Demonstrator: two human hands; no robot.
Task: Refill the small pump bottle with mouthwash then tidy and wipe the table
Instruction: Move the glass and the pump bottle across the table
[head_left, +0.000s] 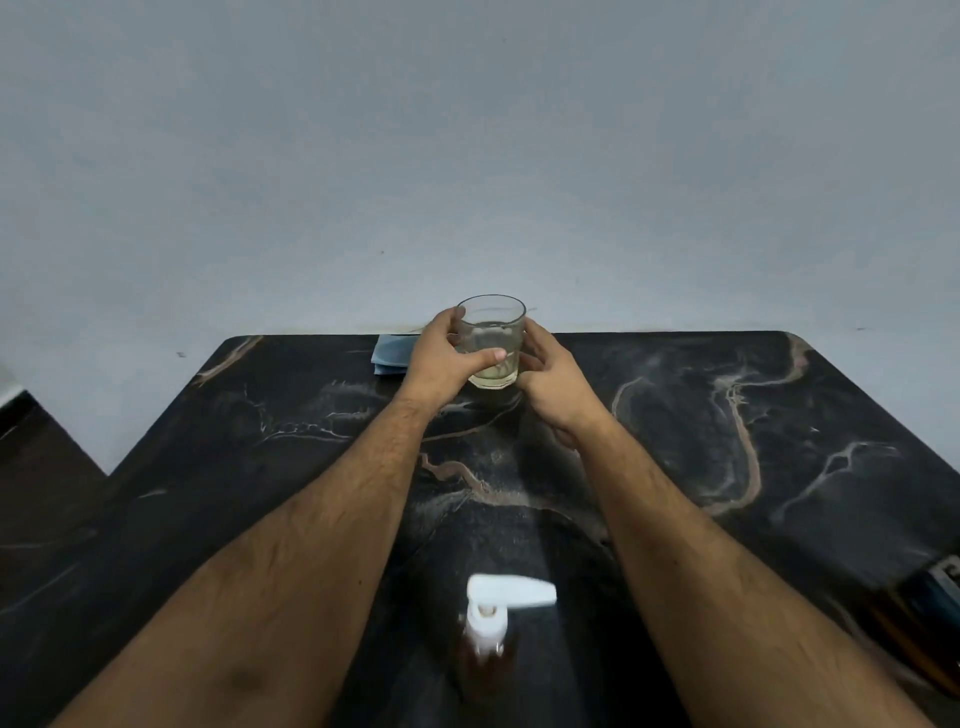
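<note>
A clear glass (492, 332) with a little pale liquid stands near the far edge of the black marble table (727, 415). My left hand (447, 358) grips its left side, thumb across the front. My right hand (550, 379) curls round its right side. A small brown pump bottle with a white pump head (498, 603) stands close to me at the table's near edge, between my forearms. A folded blue cloth (389, 353) lies just behind my left hand, partly hidden.
A plain grey wall rises right behind the table. A dark blurred object (930, 603) sits at the table's right near edge. A lower dark surface (36, 452) lies off the table's left side.
</note>
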